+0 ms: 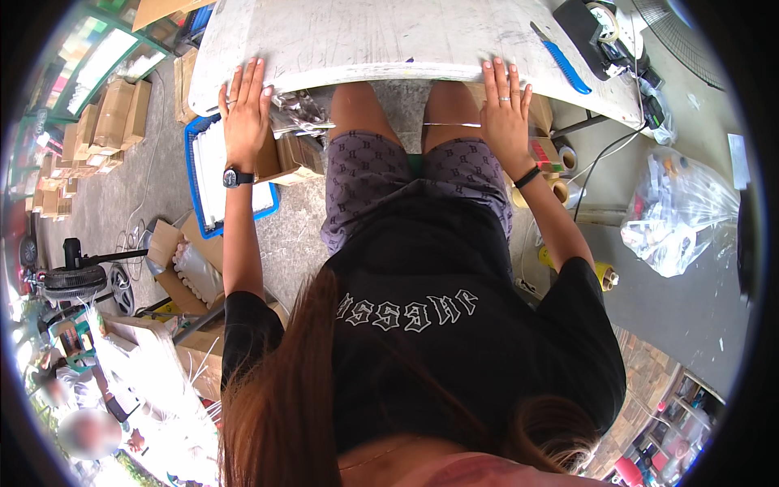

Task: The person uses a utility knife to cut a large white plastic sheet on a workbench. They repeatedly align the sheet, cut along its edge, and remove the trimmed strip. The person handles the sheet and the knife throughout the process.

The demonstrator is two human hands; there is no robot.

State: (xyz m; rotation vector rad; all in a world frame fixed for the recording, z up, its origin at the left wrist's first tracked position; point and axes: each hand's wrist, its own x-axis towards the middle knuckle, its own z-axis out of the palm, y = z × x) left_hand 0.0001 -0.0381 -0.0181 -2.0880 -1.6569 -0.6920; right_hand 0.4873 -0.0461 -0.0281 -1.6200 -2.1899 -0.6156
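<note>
My left hand rests palm down at the front edge of a scuffed white table, fingers slightly apart and holding nothing. A black watch is on that wrist. At the same edge, further right, my right hand also rests palm down, with its fingers spread and a ring on one of them. It is empty too, and a black band circles the wrist. Beyond it on the tabletop lies a blue snap-off utility knife, its blade pointing away from me. The knife is apart from both hands.
Below my left arm stands a blue plastic crate of white items, beside an open cardboard box. A tape roll and a fan are at the right. A filled clear bag is below. People are at far lower left.
</note>
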